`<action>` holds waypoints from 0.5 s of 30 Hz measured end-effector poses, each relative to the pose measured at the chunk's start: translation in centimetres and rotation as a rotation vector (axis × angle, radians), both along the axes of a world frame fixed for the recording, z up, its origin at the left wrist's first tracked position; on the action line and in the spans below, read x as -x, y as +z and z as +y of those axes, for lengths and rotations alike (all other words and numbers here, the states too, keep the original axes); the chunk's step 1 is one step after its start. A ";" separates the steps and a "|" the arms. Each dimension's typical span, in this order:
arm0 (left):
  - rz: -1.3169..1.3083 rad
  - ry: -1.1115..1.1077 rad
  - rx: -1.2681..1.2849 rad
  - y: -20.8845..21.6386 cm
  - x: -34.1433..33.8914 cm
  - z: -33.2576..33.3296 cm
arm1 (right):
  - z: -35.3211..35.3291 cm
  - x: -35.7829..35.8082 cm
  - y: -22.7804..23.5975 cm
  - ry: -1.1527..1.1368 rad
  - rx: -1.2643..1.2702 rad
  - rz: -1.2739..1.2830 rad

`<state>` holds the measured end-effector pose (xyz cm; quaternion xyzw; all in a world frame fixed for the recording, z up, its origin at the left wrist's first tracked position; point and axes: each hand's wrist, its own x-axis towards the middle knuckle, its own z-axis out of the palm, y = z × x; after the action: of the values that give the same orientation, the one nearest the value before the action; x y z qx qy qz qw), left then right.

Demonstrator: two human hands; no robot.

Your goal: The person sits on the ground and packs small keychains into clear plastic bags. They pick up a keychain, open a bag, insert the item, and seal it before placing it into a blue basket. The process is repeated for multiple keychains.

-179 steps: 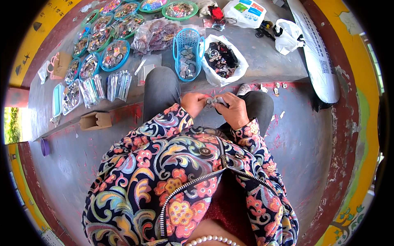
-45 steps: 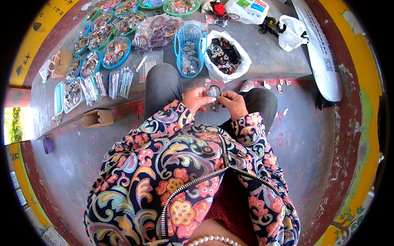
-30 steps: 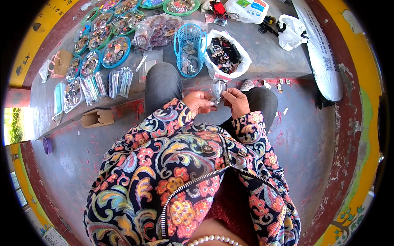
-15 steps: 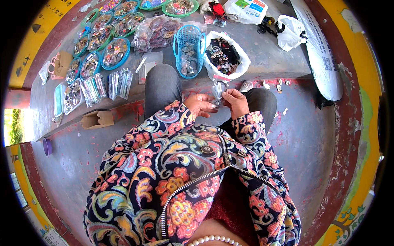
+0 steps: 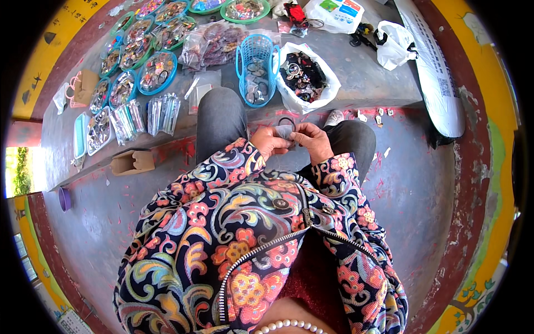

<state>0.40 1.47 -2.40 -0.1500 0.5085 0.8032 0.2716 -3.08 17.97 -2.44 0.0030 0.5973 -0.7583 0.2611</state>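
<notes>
Between my hands, in front of my knees, is a small clear plastic bag (image 5: 284, 132). A dark round band (image 5: 286, 119), which looks like a hair tie, sticks up at its top; how much of it lies inside the bag I cannot tell. My left hand (image 5: 268, 141) pinches the bag's left side. My right hand (image 5: 314, 142) has its thumb and fingers closed on the right side. The fingertips nearly meet and hide the lower part. Just beyond stands a white plastic bag (image 5: 331, 89) full of dark hair ties and small trinkets.
Left of the white bag, a blue basket (image 5: 242, 83) holds bagged bands. Round trays (image 5: 139, 83) of small goods cover the ledge's left side, near bundled packets (image 5: 162, 114). A cardboard box (image 5: 132, 162) and purple cup (image 5: 64, 199) sit lower left. A long white package (image 5: 439, 83) lies right.
My hands have drawn closer together and the small bag sits slightly lower and further left. My fingers now cover more of it, and the dark band shows above them.
</notes>
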 end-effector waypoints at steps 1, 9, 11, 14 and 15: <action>0.019 0.010 -0.023 -0.9 0.0 0.1 | -0.1 0.0 0.0 0.007 -0.007 0.002; -0.008 0.037 -0.097 -1.0 -0.1 0.2 | 0.2 0.0 -0.4 -0.016 -0.025 0.011; -0.006 0.039 -0.090 -1.2 -0.2 0.1 | 0.1 -0.1 -0.4 -0.013 -0.031 0.007; -0.004 0.035 -0.090 -1.3 -0.2 0.1 | 0.2 0.0 -0.7 -0.011 -0.045 0.015; 0.005 0.019 -0.074 -1.2 -0.3 0.1 | 0.2 0.0 -0.8 -0.011 -0.036 0.017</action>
<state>0.68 1.62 -3.61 -0.1425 0.4779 0.8243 0.2679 -3.04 18.14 -3.19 0.0049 0.6132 -0.7488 0.2517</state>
